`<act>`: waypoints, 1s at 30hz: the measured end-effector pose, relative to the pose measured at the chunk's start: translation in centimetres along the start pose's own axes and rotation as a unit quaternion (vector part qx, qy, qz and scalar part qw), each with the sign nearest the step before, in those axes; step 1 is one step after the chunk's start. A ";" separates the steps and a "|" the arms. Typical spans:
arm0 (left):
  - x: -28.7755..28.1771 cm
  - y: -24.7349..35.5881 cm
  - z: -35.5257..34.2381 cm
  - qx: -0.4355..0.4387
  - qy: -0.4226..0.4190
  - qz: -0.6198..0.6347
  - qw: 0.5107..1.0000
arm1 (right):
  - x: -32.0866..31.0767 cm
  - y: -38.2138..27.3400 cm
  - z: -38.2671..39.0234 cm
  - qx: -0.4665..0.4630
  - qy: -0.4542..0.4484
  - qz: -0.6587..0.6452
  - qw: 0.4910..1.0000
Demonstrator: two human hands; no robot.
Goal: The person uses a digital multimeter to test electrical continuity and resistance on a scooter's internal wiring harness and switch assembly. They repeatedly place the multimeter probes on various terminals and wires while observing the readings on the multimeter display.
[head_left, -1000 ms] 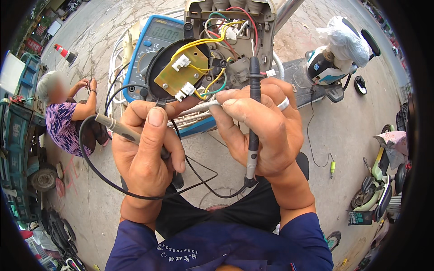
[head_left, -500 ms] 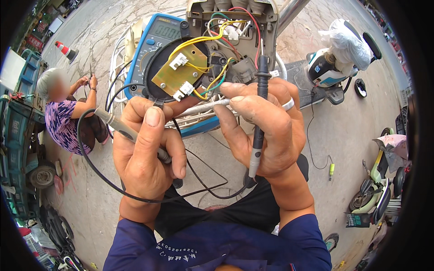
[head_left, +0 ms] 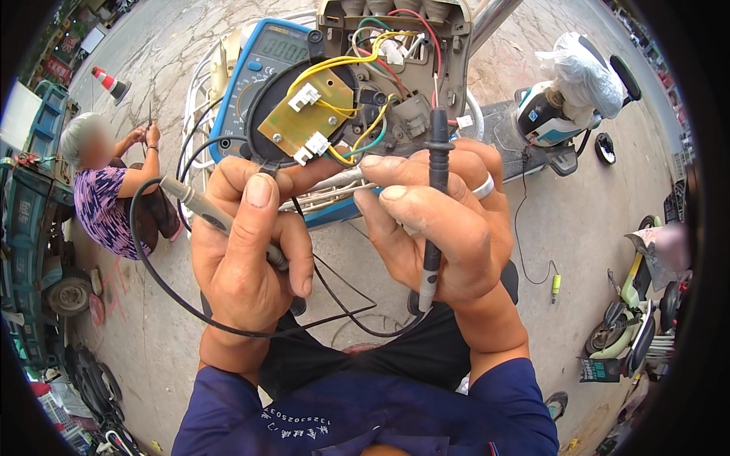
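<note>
My left hand (head_left: 247, 243) pinches the edge tab of a round black plastic part (head_left: 258, 125) between thumb and fingers. A yellowish circuit board (head_left: 304, 118) with white connectors and yellow wires sits on that part. Across the same palm, under curled fingers, lies a grey test probe (head_left: 199, 210) with a black lead. My right hand (head_left: 464, 220) is closed around a black test probe (head_left: 439, 163). Its thin metal tip points up, beside a red wire and apart from the board. Behind the round part is a blue multimeter (head_left: 286, 50) with a lit display.
An opened grey-beige housing (head_left: 449, 72) with coloured wires stands at the top, over a white wire basket (head_left: 204, 83). A scooter (head_left: 544, 118) is at right. Another person (head_left: 114, 182) sits at left beside a green vehicle (head_left: 34, 213). A traffic cone (head_left: 110, 82) stands far left.
The round part and its board have shifted slightly right. The black probe has dropped a little in the picture with my right hand. Both grips look the same.
</note>
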State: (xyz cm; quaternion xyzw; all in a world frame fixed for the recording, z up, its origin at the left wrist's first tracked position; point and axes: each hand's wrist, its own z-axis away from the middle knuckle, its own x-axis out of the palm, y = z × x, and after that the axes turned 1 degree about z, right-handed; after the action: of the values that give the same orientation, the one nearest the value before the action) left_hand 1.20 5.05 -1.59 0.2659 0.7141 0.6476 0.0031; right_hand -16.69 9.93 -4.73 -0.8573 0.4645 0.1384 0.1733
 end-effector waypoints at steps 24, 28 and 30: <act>0.2 0.0 -0.1 -0.008 -0.006 0.003 1.000 | 0.2 -0.2 0.0 0.003 -0.016 -0.025 1.000; 0.1 -0.1 -0.2 -0.001 -0.021 -0.008 1.000 | 0.1 -0.1 0.0 -0.001 -0.016 -0.024 1.000; 0.3 0.0 -0.2 -0.003 -0.018 -0.012 1.000 | 0.2 -0.1 0.0 -0.002 -0.014 -0.025 1.000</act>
State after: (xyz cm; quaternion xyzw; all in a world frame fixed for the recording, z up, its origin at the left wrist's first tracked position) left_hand 0.88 5.00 -1.47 0.2687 0.7152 0.6447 0.0246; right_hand -16.55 9.82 -4.77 -0.8670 0.4399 0.1468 0.1820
